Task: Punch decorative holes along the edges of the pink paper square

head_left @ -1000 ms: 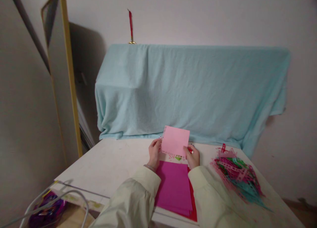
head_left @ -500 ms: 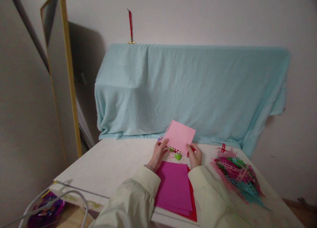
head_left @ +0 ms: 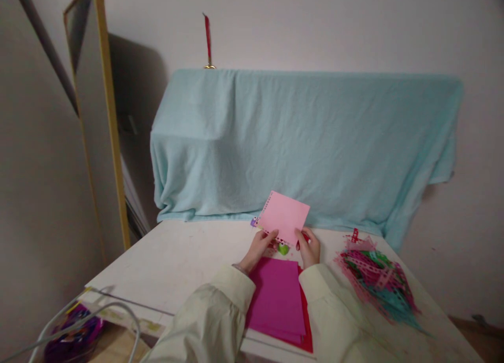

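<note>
A pink sheet of paper [head_left: 284, 217] is raised over the table, with rows of punched holes along its left and lower edges. My left hand [head_left: 260, 247] pinches the lower edge, thumb in front. At the lower right corner, my right hand [head_left: 309, 247] is closed on the same sheet; something red shows beside its fingers, mostly hidden. Just below the paper sits a small green craft punch with eye-like spots [head_left: 283, 249]. A similar purple one [head_left: 254, 222] lies left of the sheet. Magenta sheets [head_left: 275, 300] are stacked over red paper [head_left: 307, 331] between my forearms.
A tangled heap of punched paper strips [head_left: 380, 279] lies on the right of the white table [head_left: 177, 258]. Behind it hangs a light blue cloth [head_left: 295, 142]. A framed mirror [head_left: 94, 121] leans at left. Cables [head_left: 114, 305] and a purple package [head_left: 73, 334] are at lower left.
My left hand has slid right along the paper's lower edge, uncovering its left corner and the purple punch. The paper has shifted slightly left; my right hand has barely moved.
</note>
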The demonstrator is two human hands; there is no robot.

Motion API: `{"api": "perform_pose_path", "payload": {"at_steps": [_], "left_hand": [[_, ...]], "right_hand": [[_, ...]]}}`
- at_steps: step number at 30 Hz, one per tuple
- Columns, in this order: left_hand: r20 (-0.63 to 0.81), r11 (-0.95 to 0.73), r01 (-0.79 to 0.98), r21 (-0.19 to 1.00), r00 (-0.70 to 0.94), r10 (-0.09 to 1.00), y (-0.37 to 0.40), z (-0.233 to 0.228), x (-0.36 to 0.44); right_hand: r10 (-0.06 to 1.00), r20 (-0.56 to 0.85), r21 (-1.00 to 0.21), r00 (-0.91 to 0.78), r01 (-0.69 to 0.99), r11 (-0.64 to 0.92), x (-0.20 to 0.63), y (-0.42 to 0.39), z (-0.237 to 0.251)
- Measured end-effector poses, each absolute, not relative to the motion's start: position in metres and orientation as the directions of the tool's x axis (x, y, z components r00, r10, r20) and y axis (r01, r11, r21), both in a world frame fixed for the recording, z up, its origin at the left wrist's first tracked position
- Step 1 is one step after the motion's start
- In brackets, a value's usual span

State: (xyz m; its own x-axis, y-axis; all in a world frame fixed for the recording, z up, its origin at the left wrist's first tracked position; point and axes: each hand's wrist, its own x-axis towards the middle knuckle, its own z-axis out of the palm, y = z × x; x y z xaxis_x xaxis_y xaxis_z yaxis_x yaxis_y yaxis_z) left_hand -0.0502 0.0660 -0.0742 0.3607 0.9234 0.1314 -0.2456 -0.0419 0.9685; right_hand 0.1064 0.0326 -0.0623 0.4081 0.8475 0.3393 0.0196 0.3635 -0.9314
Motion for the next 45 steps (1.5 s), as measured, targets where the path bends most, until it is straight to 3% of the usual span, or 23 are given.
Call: {"api": "perform_pose_path", "payload": {"at_steps": [9,19,45], "left_hand": [[0.176,-0.113,-0.207,0.972,0.319,0.931,0.0684,-0.0791,-0.0503],[0.266,-0.237,-0.211,0.948,0.119,0.957,0.0712,-0.0755,-0.0543],[0.254,-0.207,-0.261,0.943,0.163,0.953,0.0694,-0.0739,-0.0527]], "right_hand": [[0.844,0.317,-0.936,0.433,-0.002,0.352,0.1063,0.0343,-0.0648],[0.833,0.3,-0.941,0.465,0.002,0.338,0.1015,0.031,-0.0596],[0.904,0.263,-0.958,0.338,-0.022,0.287,0.1039,0.0346,-0.0678]]}}
